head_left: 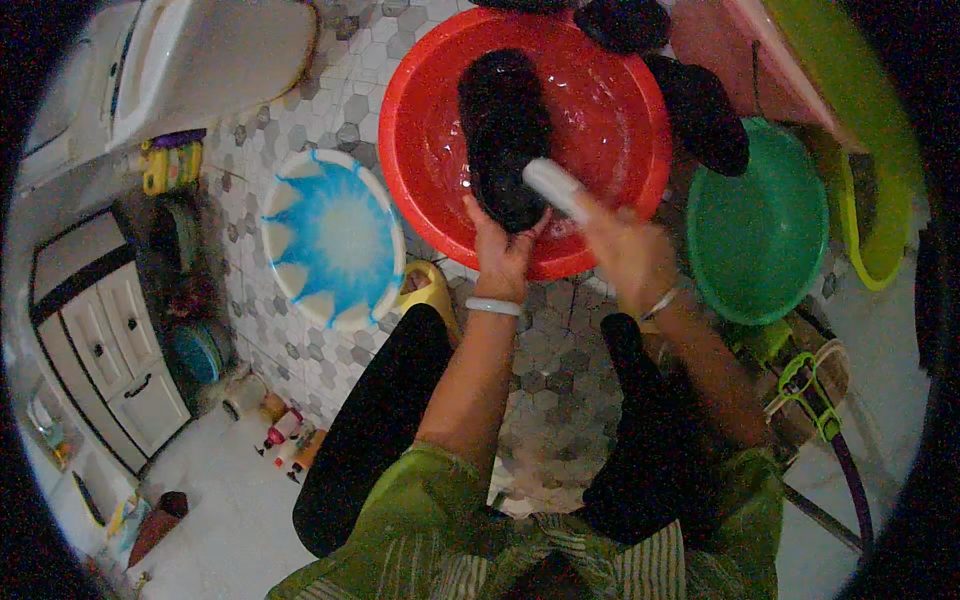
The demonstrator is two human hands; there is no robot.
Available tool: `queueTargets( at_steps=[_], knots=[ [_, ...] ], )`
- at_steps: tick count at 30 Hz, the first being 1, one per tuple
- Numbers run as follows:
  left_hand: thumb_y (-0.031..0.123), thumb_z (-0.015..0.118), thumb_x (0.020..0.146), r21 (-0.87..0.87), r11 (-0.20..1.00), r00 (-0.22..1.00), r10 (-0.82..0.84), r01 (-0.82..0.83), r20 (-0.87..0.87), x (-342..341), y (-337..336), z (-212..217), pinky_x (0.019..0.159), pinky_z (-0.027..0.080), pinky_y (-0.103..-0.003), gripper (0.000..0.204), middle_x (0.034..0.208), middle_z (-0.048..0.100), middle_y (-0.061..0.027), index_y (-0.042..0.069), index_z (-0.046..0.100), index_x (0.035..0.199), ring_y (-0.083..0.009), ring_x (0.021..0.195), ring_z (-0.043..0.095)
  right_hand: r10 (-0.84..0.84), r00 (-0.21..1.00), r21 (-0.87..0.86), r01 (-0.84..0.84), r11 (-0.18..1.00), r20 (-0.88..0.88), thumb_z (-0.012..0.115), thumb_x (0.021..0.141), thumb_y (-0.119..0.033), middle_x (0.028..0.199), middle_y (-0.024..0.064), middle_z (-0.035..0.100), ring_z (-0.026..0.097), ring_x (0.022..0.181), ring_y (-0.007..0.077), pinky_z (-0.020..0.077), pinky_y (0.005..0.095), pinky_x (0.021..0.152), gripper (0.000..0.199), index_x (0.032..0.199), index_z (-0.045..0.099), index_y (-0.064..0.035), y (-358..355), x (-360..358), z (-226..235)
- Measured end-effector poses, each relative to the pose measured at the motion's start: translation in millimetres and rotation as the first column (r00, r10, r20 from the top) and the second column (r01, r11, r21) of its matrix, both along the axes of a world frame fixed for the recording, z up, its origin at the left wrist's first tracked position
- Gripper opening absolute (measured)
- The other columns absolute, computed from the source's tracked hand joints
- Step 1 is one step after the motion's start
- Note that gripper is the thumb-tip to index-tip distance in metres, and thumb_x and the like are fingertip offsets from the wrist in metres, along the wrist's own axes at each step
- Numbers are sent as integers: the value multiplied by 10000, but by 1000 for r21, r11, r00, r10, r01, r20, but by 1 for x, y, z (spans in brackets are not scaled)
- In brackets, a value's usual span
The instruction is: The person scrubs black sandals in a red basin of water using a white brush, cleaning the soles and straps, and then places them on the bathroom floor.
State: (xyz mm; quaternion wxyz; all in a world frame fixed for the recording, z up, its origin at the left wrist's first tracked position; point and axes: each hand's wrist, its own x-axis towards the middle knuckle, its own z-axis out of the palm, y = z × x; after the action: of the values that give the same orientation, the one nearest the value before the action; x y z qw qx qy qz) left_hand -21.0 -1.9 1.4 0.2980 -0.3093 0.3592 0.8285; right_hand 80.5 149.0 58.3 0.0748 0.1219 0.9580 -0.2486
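Observation:
Over a large red basin (392, 150) holding water, my left hand (502, 255) grips the near end of a long black shoe (503, 130). Its fingers and thumb sit on either side of that end. In my right hand (635, 262), somewhat blurred by motion, is a white brush (553, 185). The brush's front end lies against or just above the shoe's near right side; I cannot tell if they touch. Its bristles are hidden. More black shoes, one (700, 112) at the basin's right and another (622, 22) at its far rim, lie outside the water.
A white and blue basin (335, 240) stands to the left, a green basin (757, 225) to the right. A purple hose (852, 480) with a green fitting runs at the lower right. Several bottles (285, 430) and a white cabinet (115, 340) are on the left.

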Motion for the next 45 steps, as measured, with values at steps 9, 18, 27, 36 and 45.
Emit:
queueTargets(
  at_steps=[9,18,27,36,45],
  knots=[
    [558,364,921,52,998,1000,18,-19,10,-2,12,-10,856,490,-549,528,1270,511,-67,194,440,1296,-307,1109,522,-137,978,391,66,918,158,489,889,-240,825,197,590,614,633,382,503,455,541,378,1255,505,-146,37,-53,-67],
    [609,369,896,-99,994,983,69,-52,172,5,2,-17,908,479,-419,606,1165,576,-71,115,524,1211,-257,1065,547,45,999,87,-45,995,-2,561,863,-305,783,149,559,575,486,324,486,435,430,485,1326,442,-226,-41,-15,17],
    [632,369,886,-91,994,990,-69,59,-120,16,-16,-8,951,431,-405,645,1207,547,-76,105,501,1234,-261,1085,517,172,985,93,-173,981,22,521,878,-287,766,168,557,593,483,306,479,421,404,411,1281,492,-209,-37,-18,35],
    [708,416,811,-57,996,990,-57,65,132,2,-14,-47,983,411,-442,821,1257,499,-166,77,393,1336,-321,1163,474,143,990,107,-141,984,-7,513,852,-188,751,143,554,609,515,318,476,426,400,405,1256,497,-158,-41,-36,34],
    [720,323,835,-15,999,998,-49,48,-42,33,2,-87,990,408,-409,762,1272,519,-77,133,464,1301,-275,1117,515,-151,983,68,158,985,-101,512,888,-274,794,187,581,587,533,372,476,475,439,432,1307,450,-186,-31,-73,-29]
  ],
)
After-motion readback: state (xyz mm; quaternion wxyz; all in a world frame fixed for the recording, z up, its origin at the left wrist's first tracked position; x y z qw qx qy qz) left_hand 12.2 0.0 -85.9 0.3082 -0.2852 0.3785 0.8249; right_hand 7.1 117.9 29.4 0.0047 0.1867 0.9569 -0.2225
